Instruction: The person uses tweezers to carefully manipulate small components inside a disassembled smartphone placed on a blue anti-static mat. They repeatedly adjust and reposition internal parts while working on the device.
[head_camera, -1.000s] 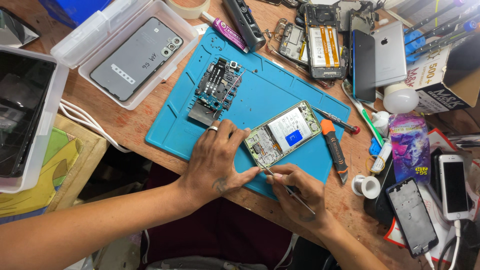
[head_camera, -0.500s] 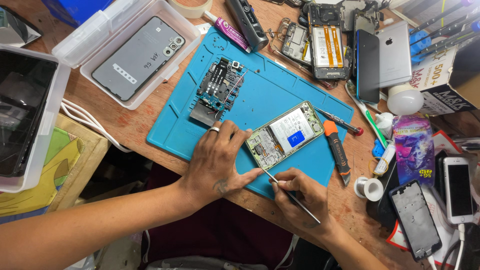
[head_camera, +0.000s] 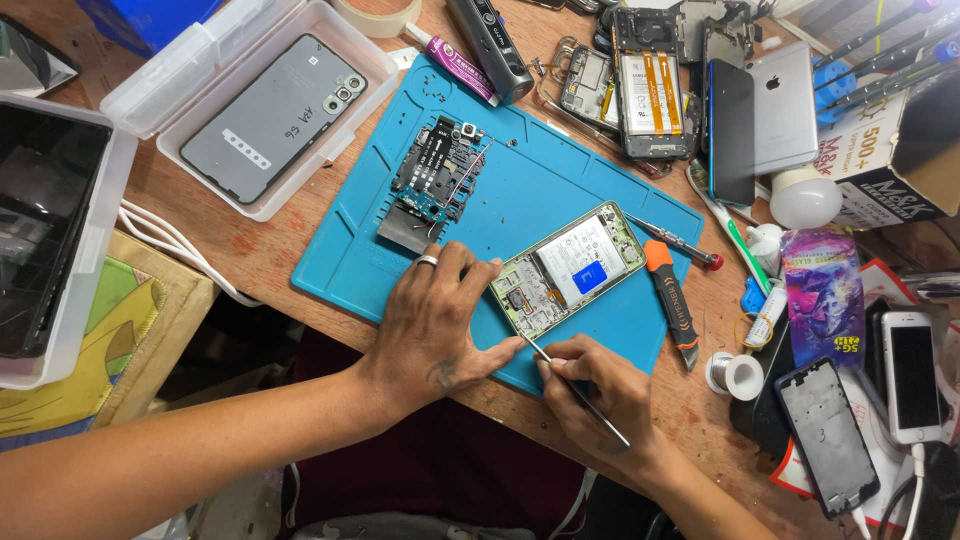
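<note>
Item: opened phone, back cover off, battery and boards showing, pale green frame. It lay tilted on the blue work mat, toward the mat's near right part.

My left hand rested flat on the mat just left of the phone, ring on one finger, fingers spread and not closed on anything; fingertips touched the phone's near left edge and steadied it.

My right hand was closed in a pen grip around a thin metal tool. The tool's tip met the phone's lower left corner, beside my left thumb.

Also on the mat: a removed circuit board assembly, up and left of the phone, well apart from it; an orange-and-black handled tool just right of the phone; a slim screwdriver with red cap above that.

Off the mat: a clear plastic box holding a grey phone back, upper left; a second opened phone at the top; a white phone far right; a small solder spool near my right hand
</note>
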